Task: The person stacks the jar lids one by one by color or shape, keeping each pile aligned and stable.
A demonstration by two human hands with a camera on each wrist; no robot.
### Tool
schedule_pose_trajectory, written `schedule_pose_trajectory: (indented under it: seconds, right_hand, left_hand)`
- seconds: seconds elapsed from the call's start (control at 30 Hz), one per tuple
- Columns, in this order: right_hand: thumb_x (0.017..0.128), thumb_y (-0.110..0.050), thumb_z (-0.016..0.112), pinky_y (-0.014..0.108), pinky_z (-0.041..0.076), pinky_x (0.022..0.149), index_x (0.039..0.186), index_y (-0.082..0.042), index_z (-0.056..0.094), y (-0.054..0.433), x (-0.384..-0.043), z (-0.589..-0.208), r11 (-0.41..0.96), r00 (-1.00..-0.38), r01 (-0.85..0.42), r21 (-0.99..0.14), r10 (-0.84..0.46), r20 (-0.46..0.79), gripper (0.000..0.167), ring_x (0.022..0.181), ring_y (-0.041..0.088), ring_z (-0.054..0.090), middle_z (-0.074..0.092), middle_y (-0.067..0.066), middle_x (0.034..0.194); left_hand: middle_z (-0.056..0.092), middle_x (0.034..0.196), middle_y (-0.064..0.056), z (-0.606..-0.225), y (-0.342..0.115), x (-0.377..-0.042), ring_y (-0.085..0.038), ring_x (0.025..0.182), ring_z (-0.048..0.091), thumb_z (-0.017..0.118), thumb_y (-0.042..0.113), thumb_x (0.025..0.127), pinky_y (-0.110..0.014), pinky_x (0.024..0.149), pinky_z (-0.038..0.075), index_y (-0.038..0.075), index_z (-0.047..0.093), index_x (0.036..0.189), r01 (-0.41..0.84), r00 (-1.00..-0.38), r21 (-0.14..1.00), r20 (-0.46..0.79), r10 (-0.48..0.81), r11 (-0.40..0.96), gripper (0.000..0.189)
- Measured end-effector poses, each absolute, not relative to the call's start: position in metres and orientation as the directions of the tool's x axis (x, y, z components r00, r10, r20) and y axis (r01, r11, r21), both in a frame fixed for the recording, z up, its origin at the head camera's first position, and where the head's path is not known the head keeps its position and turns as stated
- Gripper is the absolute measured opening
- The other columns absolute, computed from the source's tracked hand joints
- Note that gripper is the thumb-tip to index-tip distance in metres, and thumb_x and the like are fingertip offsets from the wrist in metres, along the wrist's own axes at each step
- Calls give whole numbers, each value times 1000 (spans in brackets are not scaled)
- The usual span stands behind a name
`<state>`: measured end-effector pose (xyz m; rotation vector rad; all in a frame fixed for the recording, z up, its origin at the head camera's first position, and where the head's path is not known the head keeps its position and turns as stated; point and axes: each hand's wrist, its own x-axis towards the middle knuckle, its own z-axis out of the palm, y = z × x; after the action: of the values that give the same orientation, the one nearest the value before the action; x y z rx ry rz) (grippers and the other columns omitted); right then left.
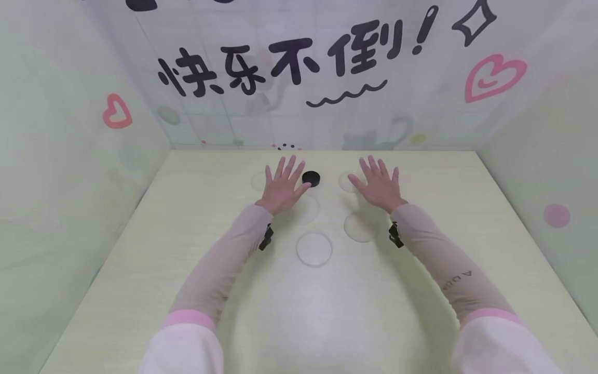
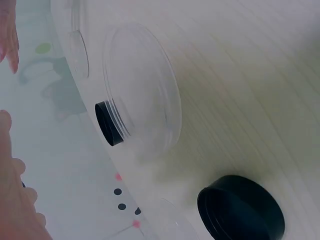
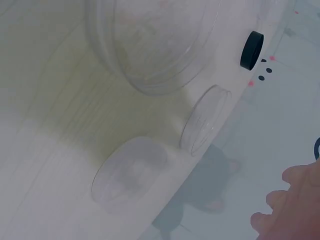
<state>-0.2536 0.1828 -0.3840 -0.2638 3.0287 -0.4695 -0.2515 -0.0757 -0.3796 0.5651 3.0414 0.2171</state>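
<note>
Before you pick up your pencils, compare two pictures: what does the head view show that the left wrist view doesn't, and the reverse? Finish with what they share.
Only the head view: the pink hearts and the beige sleeves.
Only the left wrist view: a second black cap, at the bottom edge.
Both: the far black cap, clear round dishes, the pale tabletop, the left hand and the right hand.

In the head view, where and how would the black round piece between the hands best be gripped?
Likely pinch the black piece by opposite sides of its short wall, coming from above: it lies flat on the table, and a clear round piece sits on its near side, so a low approach from there could bump that first.
</note>
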Motion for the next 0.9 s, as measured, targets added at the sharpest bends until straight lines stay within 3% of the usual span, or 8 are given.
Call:
schedule_pose_trajectory:
  seconds: [0.9]
  right_hand:
    - [85, -64, 26, 59, -12, 96, 143, -11, 10, 236, -246, -380, 911, -983, -144, -388, -177, -52, 79, 132, 35, -2, -1, 13, 147]
  left_hand:
    - [-7, 148, -3, -372, -104, -260, -26, 133, -11, 22, 52, 92, -56, 99, -9, 21, 6, 143, 395, -915, 131, -31, 402, 909, 62]
